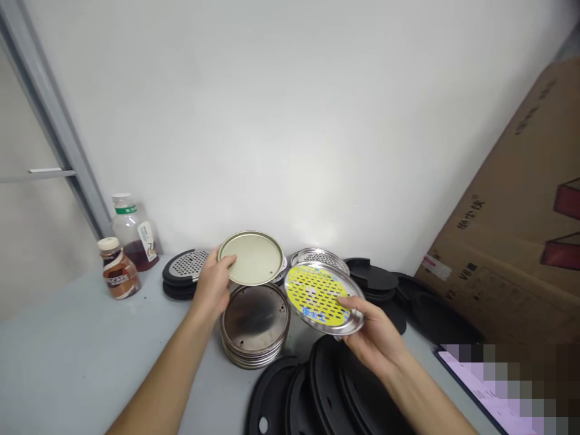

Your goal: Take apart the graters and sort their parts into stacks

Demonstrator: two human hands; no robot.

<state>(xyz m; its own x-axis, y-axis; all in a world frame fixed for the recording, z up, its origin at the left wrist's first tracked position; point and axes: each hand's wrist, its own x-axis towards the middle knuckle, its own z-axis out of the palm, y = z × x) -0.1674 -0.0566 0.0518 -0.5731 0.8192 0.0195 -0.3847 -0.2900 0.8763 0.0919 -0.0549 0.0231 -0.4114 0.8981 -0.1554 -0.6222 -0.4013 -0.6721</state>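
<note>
Pinching, left hand (214,283) holds a pale plate (251,258) by its left rim; plate stack (254,320) lies just right, nearer this hand. Farther right, a yellow-labelled plate (315,302) tilts, right rim held in right hand (377,335).

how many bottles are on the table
2, both on the left side of the table: a larger clear bottle with a green neck band, and a smaller brown-labelled bottle in front of it, slightly left.
</note>
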